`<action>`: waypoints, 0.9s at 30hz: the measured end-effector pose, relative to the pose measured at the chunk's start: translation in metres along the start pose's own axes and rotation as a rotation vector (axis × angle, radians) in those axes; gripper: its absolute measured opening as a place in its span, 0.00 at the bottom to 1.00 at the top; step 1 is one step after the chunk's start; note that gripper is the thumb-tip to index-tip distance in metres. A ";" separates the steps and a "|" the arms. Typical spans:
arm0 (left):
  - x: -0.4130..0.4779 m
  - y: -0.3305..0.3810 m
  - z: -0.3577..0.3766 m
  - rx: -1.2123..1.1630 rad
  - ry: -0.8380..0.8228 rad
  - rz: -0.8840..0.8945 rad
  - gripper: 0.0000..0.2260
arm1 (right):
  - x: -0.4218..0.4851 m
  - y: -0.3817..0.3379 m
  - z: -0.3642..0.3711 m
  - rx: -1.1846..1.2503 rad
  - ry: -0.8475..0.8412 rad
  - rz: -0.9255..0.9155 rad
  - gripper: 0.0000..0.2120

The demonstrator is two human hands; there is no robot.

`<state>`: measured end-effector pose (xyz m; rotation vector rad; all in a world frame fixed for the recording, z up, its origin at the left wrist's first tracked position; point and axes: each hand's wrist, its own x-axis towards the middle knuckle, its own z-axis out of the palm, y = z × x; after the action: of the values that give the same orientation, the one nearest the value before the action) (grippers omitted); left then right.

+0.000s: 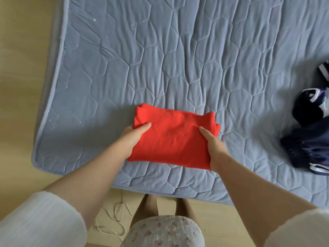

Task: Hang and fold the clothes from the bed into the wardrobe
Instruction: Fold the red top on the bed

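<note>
The red garment [170, 139] is already a soft, flat rectangle near the 6 o'clock edge of the bed [178, 59]. Folding looks done, and stowing it in the wardrobe, which is out of view, remains. The left hand [135, 138] and right hand [214, 150] each grasp one side, thumbs on top. At 3 o'clock, slick navy clothes [309, 132] with white stripes lie crumpled — unfolded — on the quilted, hexagon-stitched blue surface.

I see pale wooden floor [21, 86] in soft daylight, and a bed [178, 50] covered in blue-grey quilted fabric
</note>
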<state>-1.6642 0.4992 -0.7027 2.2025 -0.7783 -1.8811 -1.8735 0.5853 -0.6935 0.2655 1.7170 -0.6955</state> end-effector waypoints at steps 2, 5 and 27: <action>-0.017 0.005 -0.013 0.019 0.035 0.007 0.06 | -0.019 -0.002 0.004 0.003 -0.058 0.040 0.18; -0.050 0.014 -0.037 0.024 0.078 0.013 0.07 | -0.053 -0.008 0.010 -0.028 -0.136 0.057 0.20; -0.339 0.087 -0.317 -0.733 0.138 0.125 0.11 | -0.384 -0.121 0.208 -0.423 -0.934 -0.133 0.15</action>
<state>-1.4152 0.5140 -0.3018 1.7374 -0.1449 -1.5817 -1.6648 0.4404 -0.3186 -0.4234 0.9372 -0.4202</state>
